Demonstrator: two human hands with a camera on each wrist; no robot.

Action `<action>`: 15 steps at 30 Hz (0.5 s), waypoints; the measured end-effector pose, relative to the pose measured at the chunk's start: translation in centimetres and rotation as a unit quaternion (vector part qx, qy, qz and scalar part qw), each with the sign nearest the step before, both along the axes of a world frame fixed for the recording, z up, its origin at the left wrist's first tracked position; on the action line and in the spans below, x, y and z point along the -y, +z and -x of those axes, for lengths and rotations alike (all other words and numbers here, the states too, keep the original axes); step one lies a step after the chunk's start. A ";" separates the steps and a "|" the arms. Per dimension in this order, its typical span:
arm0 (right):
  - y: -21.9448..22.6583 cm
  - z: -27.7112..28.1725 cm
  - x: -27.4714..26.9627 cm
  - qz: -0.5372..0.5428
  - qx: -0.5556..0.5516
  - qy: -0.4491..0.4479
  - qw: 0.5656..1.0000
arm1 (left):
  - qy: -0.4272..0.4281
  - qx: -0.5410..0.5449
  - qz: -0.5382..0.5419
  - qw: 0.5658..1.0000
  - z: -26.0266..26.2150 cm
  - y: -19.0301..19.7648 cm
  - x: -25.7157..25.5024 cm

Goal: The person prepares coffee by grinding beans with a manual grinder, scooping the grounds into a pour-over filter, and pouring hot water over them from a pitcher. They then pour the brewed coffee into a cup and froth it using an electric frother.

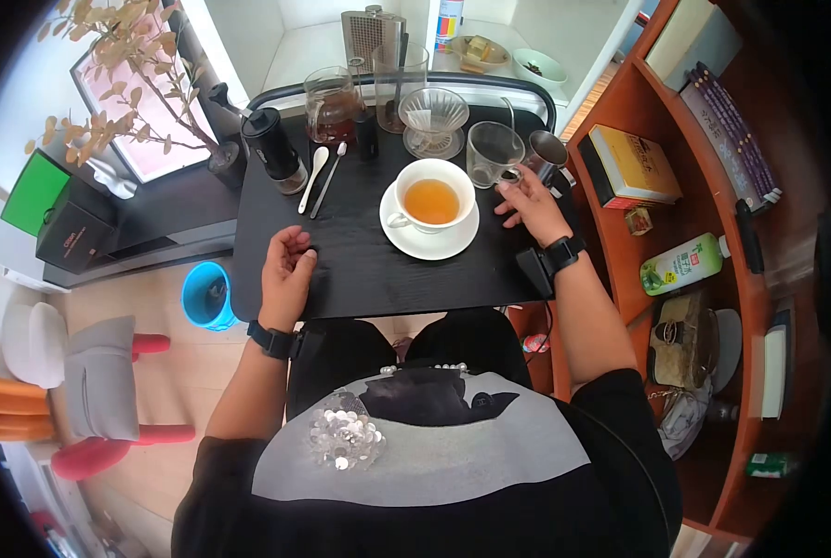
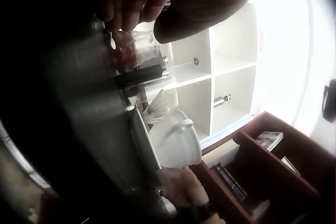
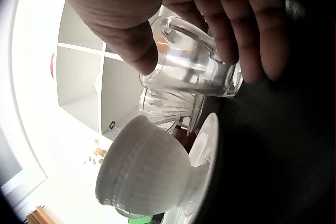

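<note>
A white teacup [image 1: 434,195] with amber liquid stands on a white saucer [image 1: 429,245] in the middle of the black table. Just right of it my right hand [image 1: 534,206] is beside a clear glass mug [image 1: 495,153]. The right wrist view shows the mug's handle [image 3: 191,32] between thumb and fingers, which are spread and not closed round it. My left hand [image 1: 287,277] is over the table's left side, holding nothing, its fingers loosely bent. Nearest to it lie a white spoon [image 1: 313,179] and a thin metal spoon [image 1: 327,181].
Behind the cup stand a glass pot [image 1: 332,107] of dark liquid, a tall glass cylinder [image 1: 400,88] and a ribbed glass dripper [image 1: 434,116]. A black grinder [image 1: 273,149] is at left, a metal cup [image 1: 547,153] at right. A brown shelf [image 1: 620,232] borders the right side.
</note>
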State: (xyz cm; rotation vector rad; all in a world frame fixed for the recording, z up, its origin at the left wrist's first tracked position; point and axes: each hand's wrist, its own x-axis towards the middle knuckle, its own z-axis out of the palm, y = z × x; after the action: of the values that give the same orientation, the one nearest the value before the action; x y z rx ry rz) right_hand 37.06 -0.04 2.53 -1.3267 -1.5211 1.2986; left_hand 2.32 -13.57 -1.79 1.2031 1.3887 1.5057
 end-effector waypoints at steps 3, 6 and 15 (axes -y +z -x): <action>0.5 0.2 0.4 0.012 -0.019 0.007 1.000 | 0.001 -0.010 -0.004 1.000 -0.2 -0.1 0.1; 0.9 -0.6 0.8 0.016 0.021 0.024 0.999 | -0.003 -0.010 -0.007 1.000 -0.4 0.0 0.3; 1.5 -5.2 0.5 -0.383 0.230 -0.239 0.862 | -0.006 -0.051 0.001 0.999 -0.4 0.2 0.2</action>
State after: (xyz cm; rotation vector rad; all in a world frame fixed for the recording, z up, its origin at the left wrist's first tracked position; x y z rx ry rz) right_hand 42.24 -0.58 4.01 -1.3635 -1.6068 0.0097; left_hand 2.75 -13.77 -1.60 1.3019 1.4454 1.4520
